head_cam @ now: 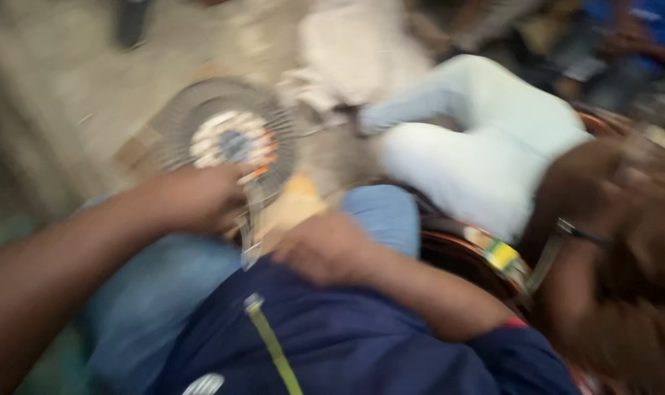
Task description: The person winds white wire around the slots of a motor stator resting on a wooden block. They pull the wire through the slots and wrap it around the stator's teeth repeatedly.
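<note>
The picture is heavily blurred. My left hand [197, 197] reaches in from the left, its fingers curled at the lower rim of a round wire fan grille [177, 117]. The grille has a white and blue hub [234, 139] in its middle. A thin metal piece [249, 234] hangs just below that hand; the blur hides whether the hand grips it. My right hand [324, 247] lies knuckles up on my lap, between my blue-jeaned knee [384, 212] and my dark blue shirt [362, 344]. Nothing shows in it.
Close on the right sits another person in pale trousers [486, 161] and a brown top [618, 219], with an arm [574, 292] hanging down. A dark round rim with a yellow-green tag [502, 254] lies between us. A white bundle [354, 51] rests on the grey floor beyond.
</note>
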The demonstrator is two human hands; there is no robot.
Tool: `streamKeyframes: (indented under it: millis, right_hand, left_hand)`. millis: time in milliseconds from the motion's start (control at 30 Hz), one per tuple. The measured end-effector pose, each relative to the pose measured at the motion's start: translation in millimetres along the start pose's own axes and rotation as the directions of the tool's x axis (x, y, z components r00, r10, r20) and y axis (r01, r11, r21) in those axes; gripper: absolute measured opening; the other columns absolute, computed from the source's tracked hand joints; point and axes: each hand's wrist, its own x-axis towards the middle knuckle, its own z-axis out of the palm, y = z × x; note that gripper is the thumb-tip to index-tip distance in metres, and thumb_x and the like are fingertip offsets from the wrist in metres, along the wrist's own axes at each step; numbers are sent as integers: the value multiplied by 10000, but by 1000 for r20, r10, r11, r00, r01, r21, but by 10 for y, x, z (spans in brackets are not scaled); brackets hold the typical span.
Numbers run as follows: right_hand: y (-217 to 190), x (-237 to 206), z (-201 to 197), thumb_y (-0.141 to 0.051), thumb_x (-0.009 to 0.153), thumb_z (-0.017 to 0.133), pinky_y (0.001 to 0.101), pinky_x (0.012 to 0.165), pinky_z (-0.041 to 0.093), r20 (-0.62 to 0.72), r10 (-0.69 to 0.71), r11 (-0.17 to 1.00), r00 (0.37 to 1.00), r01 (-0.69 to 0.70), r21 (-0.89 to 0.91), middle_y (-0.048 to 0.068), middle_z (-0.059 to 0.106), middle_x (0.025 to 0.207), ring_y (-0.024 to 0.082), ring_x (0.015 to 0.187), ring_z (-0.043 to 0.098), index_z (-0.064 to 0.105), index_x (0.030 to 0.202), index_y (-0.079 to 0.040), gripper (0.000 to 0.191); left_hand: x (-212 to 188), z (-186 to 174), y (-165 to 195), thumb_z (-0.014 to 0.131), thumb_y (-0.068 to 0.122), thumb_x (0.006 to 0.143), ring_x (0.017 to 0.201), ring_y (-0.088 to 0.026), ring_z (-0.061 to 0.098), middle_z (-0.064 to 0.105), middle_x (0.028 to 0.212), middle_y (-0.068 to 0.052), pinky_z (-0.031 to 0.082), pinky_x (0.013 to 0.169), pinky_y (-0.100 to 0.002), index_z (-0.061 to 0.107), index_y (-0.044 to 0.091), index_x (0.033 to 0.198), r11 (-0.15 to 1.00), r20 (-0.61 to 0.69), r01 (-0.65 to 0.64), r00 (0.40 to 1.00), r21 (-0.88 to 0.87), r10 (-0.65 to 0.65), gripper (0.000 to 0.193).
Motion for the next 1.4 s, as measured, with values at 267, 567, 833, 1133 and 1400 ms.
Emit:
streamKeyframes:
  millis: [267,567,833,1133,1400]
  right_hand:
    - [767,498,177,-120,980,662,274,546,485,-325,542,768,775,-300,566,32,675,696,87,610,622,638,1177,-68,205]
    - [451,763,302,-179,915,774,387,707,549,-394,-20,999,919,5,-40,74,698,934,276,835,696,712,1041,-132,148]
    - [400,795,260,-124,900,748,382,726,551,-448,44,998,893,-20,59,88,682,924,270,843,702,657,1080,-81,206]
    - [443,826,307,-162,926,764,367,747,565,-391,152,979,908,-84,185,78,704,967,260,875,712,693,1025,-98,138]
    - [427,830,343,-160,908,758,404,794,550,-318,-168,983,933,185,23,93,678,1062,303,950,675,700,1117,-108,223]
  left_hand:
    - [-133,-22,32,708,216,762,1041,-349,689,524,1479,-107,558,879,-456,798,130,923,1000,-92,-8,996,15,9,204]
    - [-150,-111,88,699,225,790,1008,-310,709,619,1331,-62,565,891,-445,787,148,965,999,-39,40,998,31,-39,210]
    - [-153,-122,65,715,190,741,962,-299,705,586,1319,-40,569,832,-447,789,124,914,999,-65,3,998,40,-1,200]
    - [-148,-135,82,704,206,753,983,-276,701,606,1248,-33,572,846,-434,788,147,934,997,-25,47,999,61,-46,209]
    - [-157,-133,57,705,241,785,1059,-312,690,578,1379,-60,550,929,-441,798,188,1047,996,-16,63,998,65,-62,283]
